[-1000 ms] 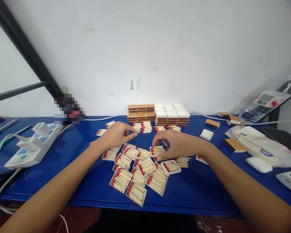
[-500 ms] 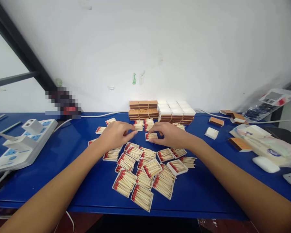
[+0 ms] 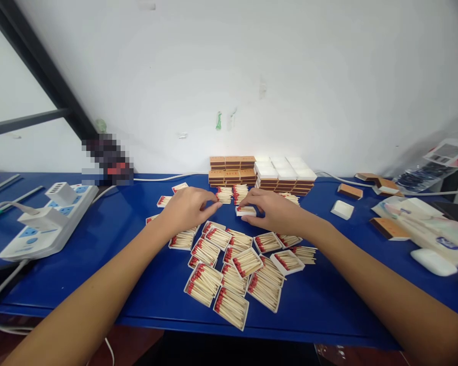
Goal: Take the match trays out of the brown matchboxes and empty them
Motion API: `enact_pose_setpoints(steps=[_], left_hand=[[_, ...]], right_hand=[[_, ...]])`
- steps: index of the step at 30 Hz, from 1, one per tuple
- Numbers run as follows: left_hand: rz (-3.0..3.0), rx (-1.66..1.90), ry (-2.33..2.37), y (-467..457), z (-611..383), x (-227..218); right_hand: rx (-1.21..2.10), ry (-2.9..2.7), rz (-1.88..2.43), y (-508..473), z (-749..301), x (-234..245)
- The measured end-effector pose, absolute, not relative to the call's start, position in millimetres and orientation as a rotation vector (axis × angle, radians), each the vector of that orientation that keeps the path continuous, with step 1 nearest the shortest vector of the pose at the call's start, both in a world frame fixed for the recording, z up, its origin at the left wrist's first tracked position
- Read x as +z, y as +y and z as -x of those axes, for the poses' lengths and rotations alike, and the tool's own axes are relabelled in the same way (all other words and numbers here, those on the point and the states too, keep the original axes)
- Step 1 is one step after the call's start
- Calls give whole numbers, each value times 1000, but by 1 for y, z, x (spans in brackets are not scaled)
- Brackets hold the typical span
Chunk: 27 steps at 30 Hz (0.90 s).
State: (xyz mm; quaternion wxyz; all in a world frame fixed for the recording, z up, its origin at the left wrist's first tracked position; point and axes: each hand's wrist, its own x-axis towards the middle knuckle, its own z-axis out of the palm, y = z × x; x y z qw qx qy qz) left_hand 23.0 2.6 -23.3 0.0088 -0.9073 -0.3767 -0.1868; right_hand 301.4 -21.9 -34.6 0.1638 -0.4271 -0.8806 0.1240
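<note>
My right hand is closed on a small white matchbox tray, with thumb at its near side and fingers at its far side. A few matches show inside it; the hand hides part of the tray. To the left, my left hand hovers with thumb and index finger a little apart and nothing visible between them. Behind the hands lie two loose bundles of red-tipped matches. Several match-filled trays spread in front, some overlapping, heads mostly leftward.
Against the wall stand stacked brown matchboxes and a stack topped with white trays. A power strip lies left. At right are loose box sleeves, an upturned white tray, a tissue pack and a white case.
The view has turned slightly left, so everything sits further right. Fewer matches show in the held tray. The gap between my left thumb and index finger looks a little wider.
</note>
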Motion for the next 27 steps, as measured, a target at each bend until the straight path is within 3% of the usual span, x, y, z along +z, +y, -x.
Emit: enact_pose_setpoints(steps=[13,27], left_hand=[[2828,-606,-1151,4,-21,-23],[2835,-586,-1144,3,-22,-24]], right_hand=[[-47,-2240,1305,2,-307,-47],[-43,-2305,1271,-2,-306,-56]])
